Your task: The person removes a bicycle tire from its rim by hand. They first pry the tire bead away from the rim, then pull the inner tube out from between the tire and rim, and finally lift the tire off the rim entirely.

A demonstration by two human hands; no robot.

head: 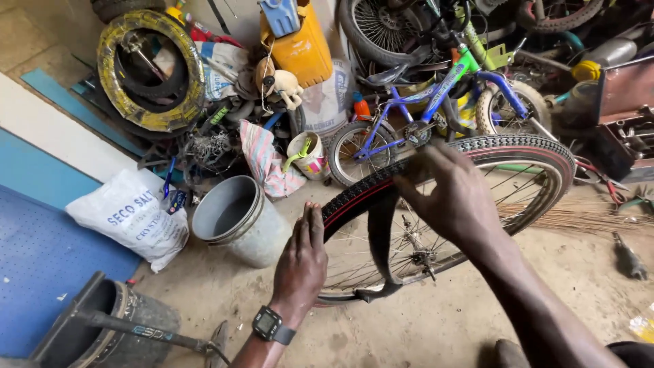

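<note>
A spoked bicycle wheel (518, 197) with a knobbly black tyre (524, 146) bearing a red stripe stands in front of me on the concrete floor. My left hand (301, 262), with a dark watch on its wrist, presses flat against the tyre's left side, fingers together. My right hand (449, 194) is over the top of the tyre, fingers curled on a black inner tube (381, 252) that hangs down in a loop through the spokes.
A grey metal bucket (238, 218) and a white sack (133, 215) stand to the left. A small blue and green bicycle (436, 95), a yellow-wrapped tyre (146, 68), a yellow jerrycan (303, 48) and clutter fill the back. A rusty toolbox (623, 116) is at right.
</note>
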